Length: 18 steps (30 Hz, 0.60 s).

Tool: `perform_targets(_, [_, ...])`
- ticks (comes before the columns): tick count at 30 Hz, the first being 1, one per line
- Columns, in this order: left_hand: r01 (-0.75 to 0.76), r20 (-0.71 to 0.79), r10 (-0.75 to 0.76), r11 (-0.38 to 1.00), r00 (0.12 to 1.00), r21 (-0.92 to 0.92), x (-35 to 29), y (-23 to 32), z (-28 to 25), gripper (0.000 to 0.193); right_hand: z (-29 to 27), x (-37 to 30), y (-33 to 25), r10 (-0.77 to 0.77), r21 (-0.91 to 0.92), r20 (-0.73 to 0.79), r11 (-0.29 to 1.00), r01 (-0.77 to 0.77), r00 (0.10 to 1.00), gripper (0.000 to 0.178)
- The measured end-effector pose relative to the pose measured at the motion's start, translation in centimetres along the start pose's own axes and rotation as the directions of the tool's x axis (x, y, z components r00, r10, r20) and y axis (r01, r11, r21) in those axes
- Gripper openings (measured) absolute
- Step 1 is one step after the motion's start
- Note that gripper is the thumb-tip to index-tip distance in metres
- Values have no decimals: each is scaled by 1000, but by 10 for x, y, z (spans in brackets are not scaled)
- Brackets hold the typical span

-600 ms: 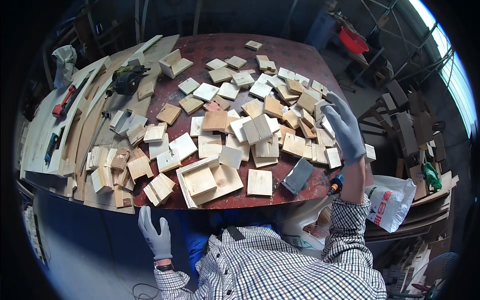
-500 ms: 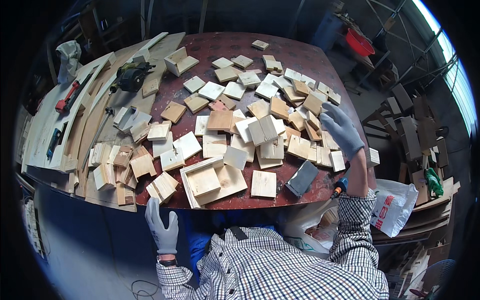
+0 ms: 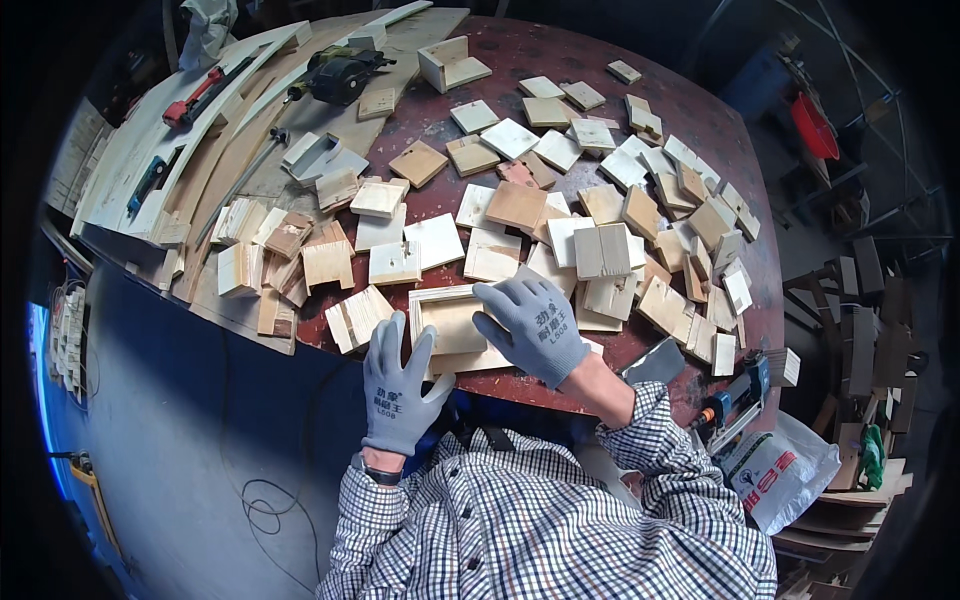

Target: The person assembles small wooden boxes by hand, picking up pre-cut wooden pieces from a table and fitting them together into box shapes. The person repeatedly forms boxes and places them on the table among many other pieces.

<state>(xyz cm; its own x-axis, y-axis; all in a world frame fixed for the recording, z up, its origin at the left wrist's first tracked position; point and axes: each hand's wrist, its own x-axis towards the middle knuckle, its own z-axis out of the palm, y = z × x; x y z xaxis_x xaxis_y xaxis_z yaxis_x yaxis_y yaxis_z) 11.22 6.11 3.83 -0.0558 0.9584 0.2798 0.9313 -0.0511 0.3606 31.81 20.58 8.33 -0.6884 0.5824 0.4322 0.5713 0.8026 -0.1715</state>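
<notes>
Grey-gloved right hand, grip unclear, has joined the spread left hand; both now flank the wooden box.

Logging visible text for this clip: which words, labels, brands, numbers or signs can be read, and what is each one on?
Wording described, not copied:
Left hand: dark characters, letters and digits on the grey glove's back.
Right hand: similar dark print on its grey glove.
White bag at lower right: large red characters, plus darker print.
Black-and-green power tool: any marking is too small to read.
</notes>
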Motion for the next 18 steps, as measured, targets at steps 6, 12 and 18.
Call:
perform_targets(6, [-33, -12, 33, 999, 999, 10, 19, -2, 7, 61, -14, -34, 48, 442, -131, 26, 891, -435, 897, 67])
perform_targets(12, [-6, 27, 6, 1000, 1000, -7, 21, 3, 17, 53, 12, -48, 42, 443, -251, 311, 892, -377, 841, 70])
perform_targets(18, [-21, -33, 21, 1000, 999, -6, 18, 2, 25, 55, 22, -51, 39, 436, -275, 278, 890, -364, 856, 58])
